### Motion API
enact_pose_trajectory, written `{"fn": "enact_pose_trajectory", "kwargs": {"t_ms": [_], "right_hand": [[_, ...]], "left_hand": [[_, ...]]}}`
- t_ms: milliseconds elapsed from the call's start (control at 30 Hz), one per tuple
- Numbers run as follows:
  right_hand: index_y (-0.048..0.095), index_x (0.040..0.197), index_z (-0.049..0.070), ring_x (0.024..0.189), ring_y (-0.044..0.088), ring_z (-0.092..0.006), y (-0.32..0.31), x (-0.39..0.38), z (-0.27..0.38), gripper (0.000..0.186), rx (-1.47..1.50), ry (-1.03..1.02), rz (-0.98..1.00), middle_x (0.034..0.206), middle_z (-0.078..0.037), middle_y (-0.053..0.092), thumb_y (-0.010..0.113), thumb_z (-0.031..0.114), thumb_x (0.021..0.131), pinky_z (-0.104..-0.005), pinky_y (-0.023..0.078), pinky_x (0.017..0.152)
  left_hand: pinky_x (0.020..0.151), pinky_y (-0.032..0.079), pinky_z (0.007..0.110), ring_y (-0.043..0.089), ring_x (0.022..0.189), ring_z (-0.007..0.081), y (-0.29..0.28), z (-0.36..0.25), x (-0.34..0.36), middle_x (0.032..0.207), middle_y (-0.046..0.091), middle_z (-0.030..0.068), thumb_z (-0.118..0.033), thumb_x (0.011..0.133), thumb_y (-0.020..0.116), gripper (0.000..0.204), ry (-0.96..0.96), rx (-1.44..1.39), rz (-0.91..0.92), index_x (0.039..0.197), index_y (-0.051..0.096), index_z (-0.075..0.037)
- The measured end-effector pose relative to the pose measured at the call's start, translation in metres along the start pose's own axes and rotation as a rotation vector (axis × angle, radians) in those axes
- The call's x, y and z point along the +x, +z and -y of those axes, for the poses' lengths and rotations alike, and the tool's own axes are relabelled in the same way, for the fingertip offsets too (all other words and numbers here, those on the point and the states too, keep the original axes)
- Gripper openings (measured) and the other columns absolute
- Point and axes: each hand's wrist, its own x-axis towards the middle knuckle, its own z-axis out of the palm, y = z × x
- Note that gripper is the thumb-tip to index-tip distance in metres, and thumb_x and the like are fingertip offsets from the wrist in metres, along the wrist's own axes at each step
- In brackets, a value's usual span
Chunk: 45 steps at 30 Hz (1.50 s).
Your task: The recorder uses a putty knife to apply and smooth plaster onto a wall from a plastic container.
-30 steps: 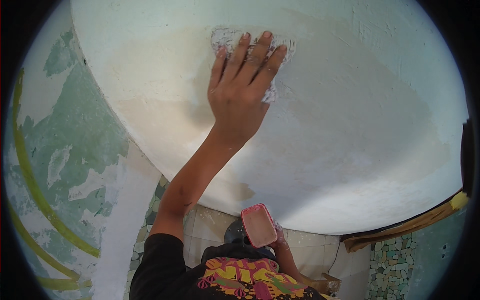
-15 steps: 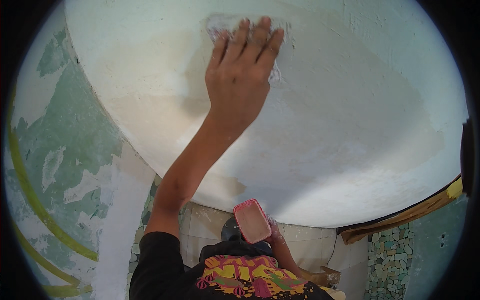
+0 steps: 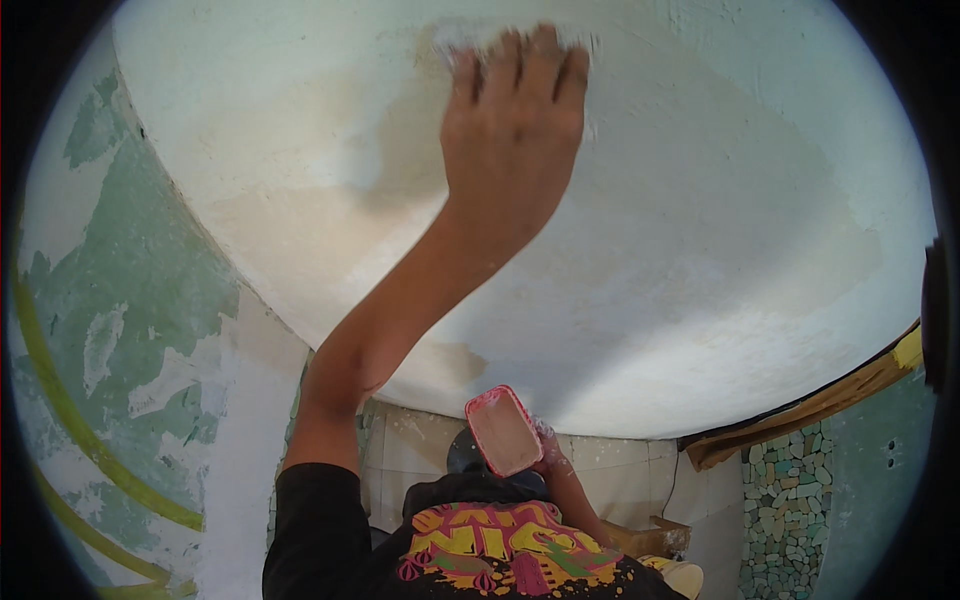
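Note:
My left hand [image 3: 515,135] reaches far up the pale curved wall [image 3: 680,230], its back toward me and its fingers a little apart. Under the fingertips, a flat putty-smeared spreader [image 3: 457,45] shows as a whitish edge; most of it is hidden by the hand. Low in front of my body, my right hand [image 3: 549,456] grips the side of a red-rimmed rectangular tub [image 3: 503,432]. Pale beige putty fills the tub, and white smears mark that hand and wrist. Damp-looking beige putty patches cover part of the wall.
On the left stands a patchy green and white wall [image 3: 150,290] with yellow-green curved bands. Below the curved wall lies a tiled floor [image 3: 620,460]. A pebble strip [image 3: 787,510], a brown wooden-looking edge [image 3: 800,408] and a small wooden piece [image 3: 655,540] are at the right.
My left hand has slid slightly right and up along the wall, with the whitish edge under its fingers. My right hand still holds the tub, which has barely moved.

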Motion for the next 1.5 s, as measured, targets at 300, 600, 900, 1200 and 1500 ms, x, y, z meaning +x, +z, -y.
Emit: {"fn": "enact_pose_trajectory", "kwargs": {"t_ms": [300,600,900,1200,1500], "right_hand": [[0.060,0.137,0.006,0.118,0.067,-0.0300,-0.012,-0.015,0.002,0.051,0.055,-0.046,0.013,0.136,-0.013,0.066,0.060,0.041,0.100,-0.0468,0.054,0.103],[0.060,0.138,0.007,0.121,0.065,-0.0300,-0.013,-0.019,0.000,0.054,0.013,-0.083,0.063,0.137,-0.012,0.065,0.061,0.044,0.099,-0.0476,0.053,0.104],[0.061,0.137,0.007,0.122,0.065,-0.0302,-0.017,-0.023,-0.004,0.055,0.054,-0.075,0.045,0.138,-0.013,0.065,0.060,0.045,0.098,-0.0484,0.053,0.104],[0.060,0.137,0.007,0.116,0.067,-0.0280,-0.023,-0.007,0.004,0.051,0.013,-0.106,0.044,0.133,-0.013,0.067,0.060,0.042,0.100,-0.0457,0.055,0.100],[0.060,0.134,0.005,0.115,0.068,-0.0267,-0.024,-0.004,-0.006,0.050,-0.078,-0.053,-0.010,0.131,-0.012,0.067,0.058,0.042,0.102,-0.0443,0.055,0.100]], "left_hand": [[0.100,0.053,0.045,0.067,0.117,0.0275,-0.038,-0.018,-0.043,0.128,0.069,0.0049,0.003,0.073,0.071,0.048,-0.098,-0.122,0.462,0.118,0.074,-0.014],[0.102,0.052,0.043,0.066,0.118,0.0251,-0.016,-0.019,-0.050,0.126,0.071,0.0031,0.007,0.068,0.072,0.056,-0.063,0.011,0.188,0.118,0.074,-0.018],[0.095,0.055,0.037,0.067,0.116,0.0245,-0.014,0.023,0.027,0.124,0.072,0.0004,0.007,0.066,0.071,0.057,0.018,0.003,-0.075,0.117,0.075,-0.017],[0.094,0.054,0.046,0.068,0.105,0.0240,-0.019,-0.021,-0.021,0.106,0.072,0.0062,-0.001,0.075,0.069,0.028,-0.034,-0.120,0.300,0.101,0.076,-0.009],[0.091,0.053,0.048,0.064,0.087,0.0244,0.009,-0.015,0.026,0.087,0.065,0.0071,-0.006,0.071,0.070,0.014,0.129,0.075,-0.062,0.085,0.072,-0.006]]}}
